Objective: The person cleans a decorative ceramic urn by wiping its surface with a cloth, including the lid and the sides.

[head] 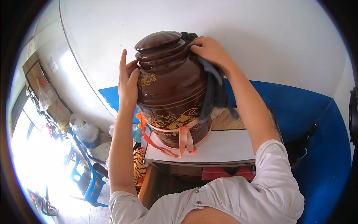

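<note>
A large brown glazed ceramic jar (173, 81) with gold ornament stands before me, its domed lid (158, 40) on top. My left hand (128, 79) rests against the jar's left side below the neck, thumb on the glaze and index finger raised. At the right of the neck, my right hand (208, 50) grips a dark grey cloth (214, 89), which drapes down the jar's right side. Part of that cloth is hidden behind the neck. Around the lower body a pink-orange ribbon (183, 138) is tied, its loose ends hanging at the front.
Under the jar is a cabinet with a white top (229, 145); an open compartment below holds a red box (215, 173). A tiger-striped item (139, 165) sits at its left. Farther left are a blue plastic chair (93, 179) and plastic bags (84, 127). The white-and-blue wall (265, 44) rises behind.
</note>
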